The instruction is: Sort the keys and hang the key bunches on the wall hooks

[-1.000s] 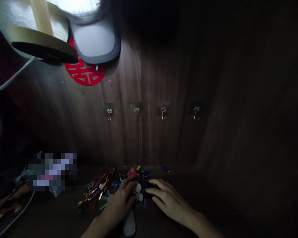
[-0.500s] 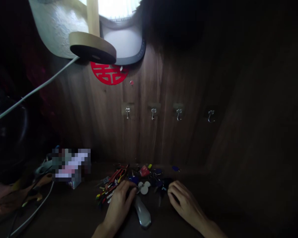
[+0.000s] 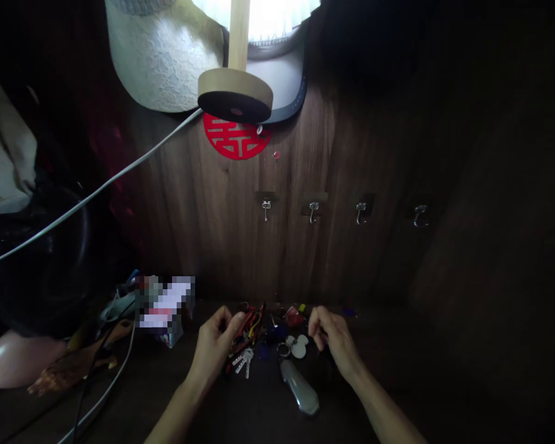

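Possibly, with the left hand (image 3: 215, 340) and right hand (image 3: 335, 339) curled, grips unclear, snagging the tangled, thin red cords (image 3: 246, 325) could scatter the flat silver metal keys (image 3: 248, 356).

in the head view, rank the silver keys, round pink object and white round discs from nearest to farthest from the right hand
1. White round discs: just left of the right hand
2. Silver keys: farther left, nearer the left hand
3. Round pink object: far left
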Demonstrator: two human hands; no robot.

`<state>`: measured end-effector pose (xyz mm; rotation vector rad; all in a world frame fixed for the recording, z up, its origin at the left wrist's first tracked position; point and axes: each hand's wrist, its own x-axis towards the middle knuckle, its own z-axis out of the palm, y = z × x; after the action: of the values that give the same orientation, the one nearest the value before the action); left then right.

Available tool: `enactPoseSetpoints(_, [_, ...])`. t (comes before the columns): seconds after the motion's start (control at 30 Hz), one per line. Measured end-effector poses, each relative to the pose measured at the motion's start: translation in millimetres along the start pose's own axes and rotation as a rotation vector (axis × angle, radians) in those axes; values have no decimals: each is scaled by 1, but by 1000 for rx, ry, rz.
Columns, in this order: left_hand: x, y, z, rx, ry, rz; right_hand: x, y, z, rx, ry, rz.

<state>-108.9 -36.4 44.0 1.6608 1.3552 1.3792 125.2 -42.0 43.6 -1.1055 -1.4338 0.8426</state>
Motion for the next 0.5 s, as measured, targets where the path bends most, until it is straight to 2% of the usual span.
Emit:
enactPoseSetpoints(0.17, [11, -15, -20, -89, -19, -81, 10, 10, 3, 192, -70, 191])
enactPoseSetpoints(0.27, [15, -36, -18, -174, -5, -146, 12, 24, 0, 254, -74, 256])
enactPoseSetpoints(0.37, [14, -57, -11, -195, 53, -211, 12, 36, -4, 221, -70, 294])
enactPoseSetpoints(0.5, [9, -70, -10, -139, 103, -163, 13, 41, -5, 201, -71, 299])
